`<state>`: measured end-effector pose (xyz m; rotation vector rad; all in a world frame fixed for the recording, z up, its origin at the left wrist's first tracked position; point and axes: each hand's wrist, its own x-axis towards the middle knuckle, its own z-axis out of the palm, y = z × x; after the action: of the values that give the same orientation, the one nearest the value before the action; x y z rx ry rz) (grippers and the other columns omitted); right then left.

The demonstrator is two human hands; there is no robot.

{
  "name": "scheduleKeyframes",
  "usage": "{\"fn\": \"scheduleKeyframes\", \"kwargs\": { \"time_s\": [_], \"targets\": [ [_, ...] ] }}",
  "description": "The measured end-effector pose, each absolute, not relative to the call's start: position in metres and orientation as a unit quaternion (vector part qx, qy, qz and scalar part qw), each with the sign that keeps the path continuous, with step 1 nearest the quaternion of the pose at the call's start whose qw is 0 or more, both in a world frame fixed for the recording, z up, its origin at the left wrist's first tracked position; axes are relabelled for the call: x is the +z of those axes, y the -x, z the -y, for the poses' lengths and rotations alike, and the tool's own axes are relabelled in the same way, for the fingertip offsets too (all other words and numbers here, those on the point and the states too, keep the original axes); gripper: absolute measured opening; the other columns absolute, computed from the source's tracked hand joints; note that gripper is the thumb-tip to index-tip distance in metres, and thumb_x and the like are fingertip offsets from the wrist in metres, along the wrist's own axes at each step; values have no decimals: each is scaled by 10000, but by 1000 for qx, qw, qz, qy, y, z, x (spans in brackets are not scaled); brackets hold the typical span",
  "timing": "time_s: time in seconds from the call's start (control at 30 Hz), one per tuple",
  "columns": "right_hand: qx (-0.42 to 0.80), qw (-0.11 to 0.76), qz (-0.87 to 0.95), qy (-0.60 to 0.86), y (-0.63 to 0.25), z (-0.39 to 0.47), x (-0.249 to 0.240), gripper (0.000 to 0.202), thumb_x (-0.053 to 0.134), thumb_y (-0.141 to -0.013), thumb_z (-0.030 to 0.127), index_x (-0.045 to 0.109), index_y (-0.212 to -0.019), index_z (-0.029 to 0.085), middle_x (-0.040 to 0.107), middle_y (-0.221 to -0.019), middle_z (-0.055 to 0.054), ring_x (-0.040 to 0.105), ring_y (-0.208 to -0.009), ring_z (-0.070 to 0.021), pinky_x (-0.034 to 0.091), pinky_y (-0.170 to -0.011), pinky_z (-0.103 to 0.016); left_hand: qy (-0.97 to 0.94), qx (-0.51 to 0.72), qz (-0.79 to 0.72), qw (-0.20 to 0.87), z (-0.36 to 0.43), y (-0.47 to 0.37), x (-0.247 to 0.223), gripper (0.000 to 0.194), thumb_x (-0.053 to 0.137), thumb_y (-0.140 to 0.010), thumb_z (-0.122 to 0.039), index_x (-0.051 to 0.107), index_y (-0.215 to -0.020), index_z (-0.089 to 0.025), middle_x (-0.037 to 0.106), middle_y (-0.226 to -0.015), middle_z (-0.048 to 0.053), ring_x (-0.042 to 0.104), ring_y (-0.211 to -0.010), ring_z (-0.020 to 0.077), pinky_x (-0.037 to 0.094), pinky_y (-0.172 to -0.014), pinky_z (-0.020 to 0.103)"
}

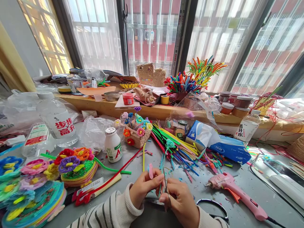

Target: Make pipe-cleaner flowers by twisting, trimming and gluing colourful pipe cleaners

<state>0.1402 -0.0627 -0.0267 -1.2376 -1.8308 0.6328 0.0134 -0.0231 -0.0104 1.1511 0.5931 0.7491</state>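
Note:
Near the bottom centre, my left hand (147, 186) is closed on thin pipe-cleaner stems, and a short pink pipe-cleaner piece (150, 171) sticks up between its fingers. From these fingers a teal pipe-cleaner flower (169, 144) rises on its teal stem. My right hand (180, 198) is closed right beside it, around a thin dark metal tool (165, 177) that looks like scissors or pliers; its lower part is hidden by the fingers. Black-handled scissors (213, 202) lie partly under my right sleeve.
A pink glue gun (239, 193) lies at the right. Beyond my hands are a pile of coloured pipe cleaners (175, 148), a woven flower basket (137, 139) and a white bottle (113, 145). Fuzzy flower discs (78, 172) stand at the left, near a large water bottle (58, 123).

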Motion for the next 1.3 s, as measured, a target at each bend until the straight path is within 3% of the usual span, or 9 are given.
{"fn": "scheduleKeyframes", "kwargs": {
  "time_s": [0.37, 0.6, 0.83, 1.3],
  "targets": [
    [289, 410, 743, 443, -141, 67, -19, 621, 152, -655, 653, 516, -541, 162, 454, -585, -24, 419, -578, -134, 345, -562, -239, -510, 344, -223, 756, 24, -14, -10, 255, 499, -662, -354, 508, -572, -115, 459, -446, -13, 432, -439, 81, 308, -473, 210],
    [286, 403, 750, 439, -140, 67, -20, 633, 169, -648, 659, 536, -539, 156, 464, -554, -24, 420, -540, -125, 334, -523, -222, -519, 324, -241, 753, 24, -13, -11, 252, 508, -655, -346, 491, -544, -120, 456, -458, -13, 420, -450, 80, 316, -491, 214],
    [241, 413, 738, 476, -141, 63, -22, 633, 220, -622, 671, 482, -385, 146, 407, -437, -4, 386, -459, -103, 293, -441, -206, -522, 332, -256, 743, 23, -13, -11, 273, 514, -644, -362, 487, -528, -117, 439, -454, -19, 406, -430, 71, 293, -455, 205],
    [281, 416, 739, 449, -140, 64, -23, 653, 181, -634, 667, 501, -402, 148, 452, -478, -20, 410, -484, -109, 330, -488, -210, -509, 335, -239, 756, 23, -14, -11, 266, 515, -649, -351, 490, -530, -115, 450, -449, -17, 407, -430, 69, 293, -465, 204]
  ]
}}
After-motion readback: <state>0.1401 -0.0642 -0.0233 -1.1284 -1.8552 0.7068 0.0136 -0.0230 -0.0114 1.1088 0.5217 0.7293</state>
